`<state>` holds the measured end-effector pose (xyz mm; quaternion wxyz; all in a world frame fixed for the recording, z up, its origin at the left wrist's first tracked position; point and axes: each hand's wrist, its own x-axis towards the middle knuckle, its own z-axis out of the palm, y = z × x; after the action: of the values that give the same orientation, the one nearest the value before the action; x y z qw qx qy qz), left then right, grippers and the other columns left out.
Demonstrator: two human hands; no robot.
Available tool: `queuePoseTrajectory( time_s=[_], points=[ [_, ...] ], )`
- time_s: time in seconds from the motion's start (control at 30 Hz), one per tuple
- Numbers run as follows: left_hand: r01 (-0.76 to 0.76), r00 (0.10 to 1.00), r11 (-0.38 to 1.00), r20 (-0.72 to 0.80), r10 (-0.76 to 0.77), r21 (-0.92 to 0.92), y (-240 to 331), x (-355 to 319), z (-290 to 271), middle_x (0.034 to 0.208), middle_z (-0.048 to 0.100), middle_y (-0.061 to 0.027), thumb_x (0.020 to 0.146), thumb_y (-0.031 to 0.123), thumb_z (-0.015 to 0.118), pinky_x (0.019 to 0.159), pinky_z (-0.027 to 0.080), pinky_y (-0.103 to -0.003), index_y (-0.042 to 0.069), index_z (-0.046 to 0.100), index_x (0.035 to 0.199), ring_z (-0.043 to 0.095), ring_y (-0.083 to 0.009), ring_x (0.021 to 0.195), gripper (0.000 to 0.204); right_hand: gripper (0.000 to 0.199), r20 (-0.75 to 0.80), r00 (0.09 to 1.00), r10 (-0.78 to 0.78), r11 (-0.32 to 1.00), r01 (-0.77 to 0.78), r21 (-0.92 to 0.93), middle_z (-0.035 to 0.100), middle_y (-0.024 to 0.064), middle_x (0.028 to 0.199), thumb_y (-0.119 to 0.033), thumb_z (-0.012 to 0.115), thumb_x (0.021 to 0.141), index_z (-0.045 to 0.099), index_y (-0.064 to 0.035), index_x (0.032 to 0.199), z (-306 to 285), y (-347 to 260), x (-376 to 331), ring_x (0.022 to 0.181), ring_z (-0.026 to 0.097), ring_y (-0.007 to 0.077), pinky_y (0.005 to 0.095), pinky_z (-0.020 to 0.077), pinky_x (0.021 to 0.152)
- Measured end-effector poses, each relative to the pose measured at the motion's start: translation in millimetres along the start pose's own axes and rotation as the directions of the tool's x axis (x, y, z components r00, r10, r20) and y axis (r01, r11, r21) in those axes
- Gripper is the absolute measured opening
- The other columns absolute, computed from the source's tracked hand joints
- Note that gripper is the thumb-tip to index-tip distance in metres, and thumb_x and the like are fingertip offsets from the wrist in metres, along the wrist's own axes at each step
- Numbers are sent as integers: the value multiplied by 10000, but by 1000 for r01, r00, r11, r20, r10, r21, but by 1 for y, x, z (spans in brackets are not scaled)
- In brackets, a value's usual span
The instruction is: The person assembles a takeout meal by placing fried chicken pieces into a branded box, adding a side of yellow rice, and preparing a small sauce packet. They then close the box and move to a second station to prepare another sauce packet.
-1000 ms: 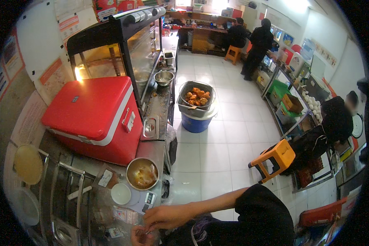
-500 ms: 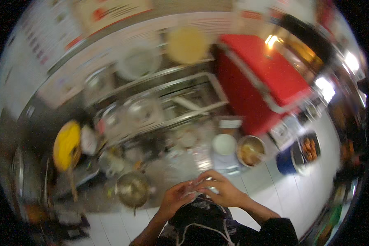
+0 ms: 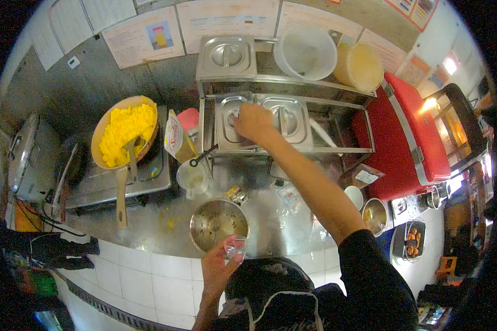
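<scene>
In my left hand (image 3: 216,266), near the front edge of the counter, is a small clear plastic cup (image 3: 236,248), gripped between thumb and fingers. Just beyond it stands a round steel bowl (image 3: 218,212) with dark bits on its bottom. My right arm stretches forward across the counter. My right hand (image 3: 253,122) is closed at the handle of the left steel pan lid (image 3: 226,107), which lies over its pan in the rack; the fingertips are partly hidden. A second lidded steel pan (image 3: 299,129) sits right beside it.
On the stove at the left stands a frying pan (image 3: 98,146) of yellow food with a spatula. A plastic jug (image 3: 192,181) and a carton (image 3: 175,132) stand between stove and rack. Tubs line the upper shelf (image 3: 342,83). A red cool box (image 3: 419,132) blocks the right side.
My view has turned toward the left. Both hands were together at the front; my right hand has left the cup and reached forward to the pan lid, while the left keeps the cup.
</scene>
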<state>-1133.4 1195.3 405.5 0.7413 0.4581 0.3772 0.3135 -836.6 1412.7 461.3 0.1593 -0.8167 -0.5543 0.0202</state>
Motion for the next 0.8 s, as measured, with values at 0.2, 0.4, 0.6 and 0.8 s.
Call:
queuePoseTrajectory(
  time_s=[0.2,0.4,0.6,0.8],
  points=[
    [40,996,997,-82,-46,-71,3,0,-33,1188,681,-152,825,53,775,1055,445,-390,-12,561,1344,618,-224,1152,565,450,7,1000,27,999,-27,-30,713,263,980,-390,667,794,729,19,972,12,-10,22,953,702,418,473,561,848],
    [-112,992,992,-72,108,-54,7,9,-47,1197,676,-159,833,38,771,1074,433,-399,-44,557,1339,611,-244,1170,555,534,194,975,107,994,-103,-30,699,269,1048,-466,648,791,706,11,1024,-53,55,12,976,686,451,516,556,855],
    [-45,999,997,-17,44,-66,7,27,-53,1236,656,-162,818,46,791,1094,416,-401,-67,523,1368,595,-253,1203,622,501,-8,962,274,940,-270,-208,702,266,1049,-431,654,806,698,12,1036,-38,119,-4,1006,680,440,517,548,876],
    [-124,992,992,23,124,-18,10,39,-50,1237,651,-155,807,87,816,1079,422,-378,-52,516,1368,587,-248,1214,651,442,-103,963,249,963,-258,-84,708,267,974,-410,658,832,680,17,942,-11,151,-6,920,694,442,522,551,839]
  ],
)
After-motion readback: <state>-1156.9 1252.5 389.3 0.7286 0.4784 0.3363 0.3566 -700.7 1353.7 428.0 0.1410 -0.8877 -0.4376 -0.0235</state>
